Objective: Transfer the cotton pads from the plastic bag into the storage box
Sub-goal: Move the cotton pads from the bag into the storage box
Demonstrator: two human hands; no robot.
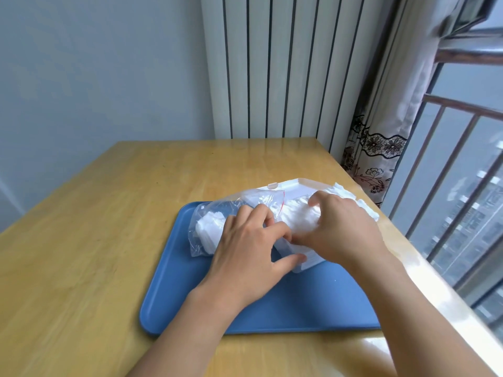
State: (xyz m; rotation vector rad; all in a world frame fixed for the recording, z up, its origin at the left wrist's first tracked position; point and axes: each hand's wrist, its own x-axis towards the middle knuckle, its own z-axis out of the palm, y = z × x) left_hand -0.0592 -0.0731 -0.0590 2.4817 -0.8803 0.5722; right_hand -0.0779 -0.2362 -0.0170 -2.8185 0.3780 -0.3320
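Note:
A clear plastic bag (pixel 211 213) with a red zip line lies on its side on the blue tray (pixel 245 308), with white cotton pads (pixel 209 232) still inside. My left hand (pixel 245 257) grips the bag near its mouth. My right hand (pixel 343 229) is closed over a row of cotton pads (pixel 296 216) coming out of the bag and over the white storage box (pixel 307 263). The box's open lid (pixel 294 186) stands behind the hands. More pads (pixel 364 206) show past my right hand.
The tray sits on a wooden table (pixel 109 240) whose right edge runs along a window with metal bars (pixel 449 213). A patterned curtain (pixel 381 148) and a striped radiator panel (pixel 272 77) stand behind the table.

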